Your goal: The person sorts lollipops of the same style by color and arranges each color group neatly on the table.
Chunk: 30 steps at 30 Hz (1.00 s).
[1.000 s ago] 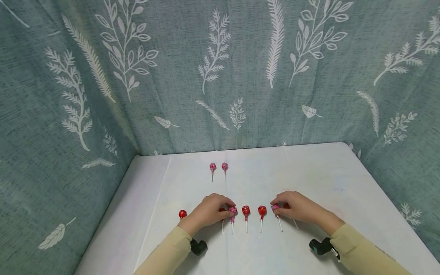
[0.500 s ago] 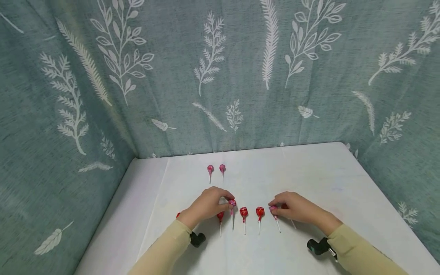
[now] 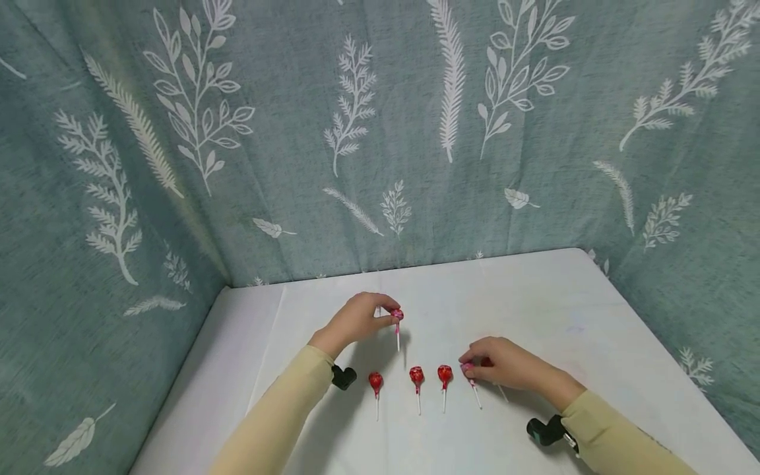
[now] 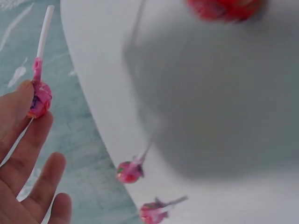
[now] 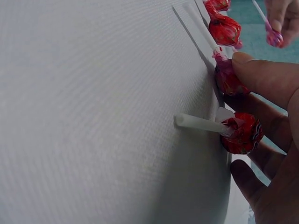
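Observation:
My left hand [image 3: 354, 320] pinches a pink-wrapped lollipop [image 3: 398, 316] by its head, lifted above the table with the white stick pointing down. In the left wrist view, thumb and forefinger grip that lollipop [image 4: 41, 99] while the other fingers stay spread. Farther right on the table, my right hand [image 3: 501, 363] pinches the head of another pink lollipop [image 3: 467, 369]. Beneath that hand's fingers lies a red lollipop [image 5: 242, 133], partly hidden in the head view. Three red lollipops, left [image 3: 376, 380], middle [image 3: 417, 375] and right [image 3: 445, 374], lie between the hands.
Two more pink lollipops, one nearer [image 4: 130, 171] and one lower [image 4: 153, 213], lie by the table edge, mostly hidden behind my left hand in the head view. A green leaf-patterned curtain [image 3: 285, 165] surrounds the white table [image 3: 534, 297].
My left hand has lifted the pink lollipop out of the row and carried it toward the back of the table. The right hand keeps its pinch in about the same place.

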### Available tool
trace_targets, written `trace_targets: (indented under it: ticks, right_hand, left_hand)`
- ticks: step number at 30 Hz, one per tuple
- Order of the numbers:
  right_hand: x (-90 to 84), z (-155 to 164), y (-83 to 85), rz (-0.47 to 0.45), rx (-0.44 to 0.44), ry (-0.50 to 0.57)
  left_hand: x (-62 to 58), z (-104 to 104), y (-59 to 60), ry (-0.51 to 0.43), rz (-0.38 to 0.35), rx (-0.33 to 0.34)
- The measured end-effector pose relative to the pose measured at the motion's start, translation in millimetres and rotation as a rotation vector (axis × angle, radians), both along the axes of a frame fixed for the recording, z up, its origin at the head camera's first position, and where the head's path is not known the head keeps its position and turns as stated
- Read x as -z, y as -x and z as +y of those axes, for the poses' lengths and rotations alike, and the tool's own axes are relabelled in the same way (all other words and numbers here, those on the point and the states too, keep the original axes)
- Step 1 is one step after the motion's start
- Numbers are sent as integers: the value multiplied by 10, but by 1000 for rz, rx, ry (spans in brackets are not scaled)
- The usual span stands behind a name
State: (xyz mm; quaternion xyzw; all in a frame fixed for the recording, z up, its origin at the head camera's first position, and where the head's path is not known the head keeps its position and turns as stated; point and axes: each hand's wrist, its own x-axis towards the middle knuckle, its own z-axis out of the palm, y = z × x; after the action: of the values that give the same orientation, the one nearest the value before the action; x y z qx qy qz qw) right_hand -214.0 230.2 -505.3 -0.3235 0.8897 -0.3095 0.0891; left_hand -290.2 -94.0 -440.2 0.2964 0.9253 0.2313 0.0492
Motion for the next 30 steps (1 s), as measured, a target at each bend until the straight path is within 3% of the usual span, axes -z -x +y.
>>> trace_targets:
  ticks: [9,16,30]
  right_hand:
    - [-36,-1,-17,-8,-5,22]
    - [-22,-2,-28,-28,17,20]
    - [24,18,-32,-34,40,23]
  left_hand:
    - [-43,93,269,17,7,-12]
    - [63,127,483,18,-44,-65]
    - [249,262,752,90,-30,-126]
